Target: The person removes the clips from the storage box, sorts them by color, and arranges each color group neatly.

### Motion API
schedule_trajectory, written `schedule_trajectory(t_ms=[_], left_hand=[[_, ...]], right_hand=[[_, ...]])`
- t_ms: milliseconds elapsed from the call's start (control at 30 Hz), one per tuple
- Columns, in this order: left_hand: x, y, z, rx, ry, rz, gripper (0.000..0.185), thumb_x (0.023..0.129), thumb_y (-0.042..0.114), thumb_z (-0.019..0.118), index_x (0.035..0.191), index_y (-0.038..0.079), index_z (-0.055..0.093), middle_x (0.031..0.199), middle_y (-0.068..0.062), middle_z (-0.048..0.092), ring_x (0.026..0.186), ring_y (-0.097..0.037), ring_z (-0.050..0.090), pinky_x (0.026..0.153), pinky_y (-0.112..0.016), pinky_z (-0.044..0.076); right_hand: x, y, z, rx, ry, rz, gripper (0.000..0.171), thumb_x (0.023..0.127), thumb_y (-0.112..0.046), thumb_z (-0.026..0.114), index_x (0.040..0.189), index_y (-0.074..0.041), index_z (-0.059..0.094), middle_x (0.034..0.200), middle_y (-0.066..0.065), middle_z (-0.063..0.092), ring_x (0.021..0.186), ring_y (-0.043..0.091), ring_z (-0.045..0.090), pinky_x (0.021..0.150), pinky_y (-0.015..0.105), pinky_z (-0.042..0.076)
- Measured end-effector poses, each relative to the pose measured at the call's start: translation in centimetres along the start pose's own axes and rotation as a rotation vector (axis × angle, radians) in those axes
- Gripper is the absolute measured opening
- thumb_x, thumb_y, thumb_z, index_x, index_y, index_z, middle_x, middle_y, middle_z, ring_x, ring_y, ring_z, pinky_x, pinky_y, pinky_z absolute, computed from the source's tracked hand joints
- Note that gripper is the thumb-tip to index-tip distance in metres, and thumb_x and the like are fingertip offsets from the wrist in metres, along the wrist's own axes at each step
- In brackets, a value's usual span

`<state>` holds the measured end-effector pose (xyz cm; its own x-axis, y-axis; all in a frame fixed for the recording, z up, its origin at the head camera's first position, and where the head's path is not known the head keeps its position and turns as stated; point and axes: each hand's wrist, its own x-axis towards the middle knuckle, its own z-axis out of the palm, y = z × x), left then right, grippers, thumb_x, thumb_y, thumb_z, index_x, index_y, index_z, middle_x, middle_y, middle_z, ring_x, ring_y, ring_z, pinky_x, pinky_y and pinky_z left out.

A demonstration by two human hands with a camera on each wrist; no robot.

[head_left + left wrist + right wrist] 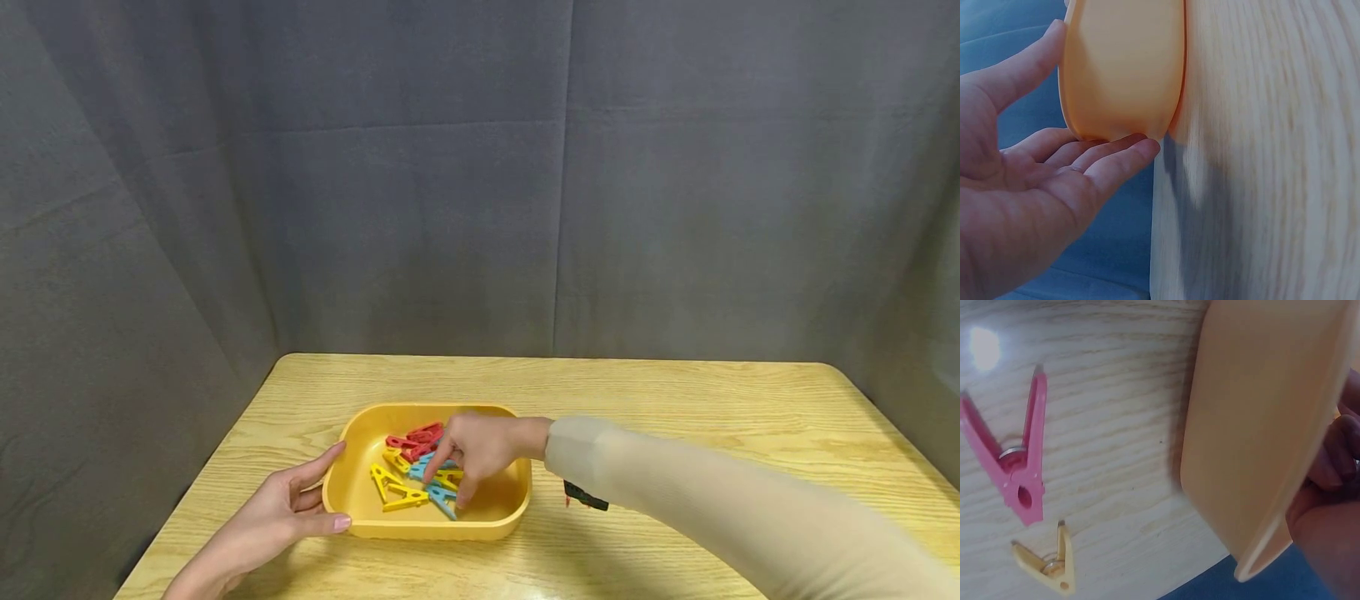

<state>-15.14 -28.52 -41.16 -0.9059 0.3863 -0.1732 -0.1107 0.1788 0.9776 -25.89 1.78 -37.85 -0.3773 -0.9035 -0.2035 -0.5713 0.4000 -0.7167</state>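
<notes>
Left hand point(283, 507) grips yellow tray point(427, 529) end; right hand point(483, 448) inside, over clips point(408, 502), can't tell grip. Wood-grain desk point(675, 400) beneath both; grey curtains point(420, 208) beyond hands and left.

- You have one yellow tub point(427, 530) on one table point(675, 400).
- Inside, you can count at least two red clips point(426, 433), three yellow clips point(408, 502) and two blue clips point(435, 492); overlap hides exact totals.
- Outside, you have one pink-red clip point(1022, 478) and one small yellow clip point(1066, 575).
</notes>
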Motion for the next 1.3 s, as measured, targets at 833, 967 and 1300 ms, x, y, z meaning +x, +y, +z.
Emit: schedule_trajectory(t_ms=[833,967,1300], left_hand=[[-0.1,-0.1,0.0,-0.015,-0.005,0.026,0.100,0.093,0.005,0.081,0.166,-0.005,0.012,0.164,-0.035,0.023,0.137,-0.040,0.053,0.097,-0.032,0.057],[-0.1,-0.1,0.1,-0.014,-0.005,0.023,0.101,0.093,0.005,0.081,0.166,-0.005,0.012,0.162,-0.036,0.025,0.136,-0.040,0.053,0.097,-0.032,0.057],[-0.1,-0.1,0.0,-0.007,-0.004,0.043,0.100,0.093,0.005,0.081,0.166,-0.006,0.013,0.164,-0.035,0.022,0.138,-0.041,0.052,0.097,-0.030,0.056]], right_hand=[[0.8,0.7,1.2,-0.022,-0.009,0.027,0.039,0.081,0.006,0.089,0.119,0.001,0.079,0.047,-0.007,0.029,0.048,0.005,0.020,0.050,0.019,0.020],[0.9,0.7,1.5,-0.081,0.029,0.000,0.032,0.082,0.002,0.090,0.113,-0.001,0.082,0.046,-0.009,0.029,0.047,0.004,0.018,0.051,0.019,0.018],[0.3,0.8,0.9,-0.031,-0.064,0.064,0.057,0.078,0.005,0.092,0.132,-0.003,0.074,0.052,-0.007,0.026,0.051,0.006,0.021,0.052,0.020,0.025]])
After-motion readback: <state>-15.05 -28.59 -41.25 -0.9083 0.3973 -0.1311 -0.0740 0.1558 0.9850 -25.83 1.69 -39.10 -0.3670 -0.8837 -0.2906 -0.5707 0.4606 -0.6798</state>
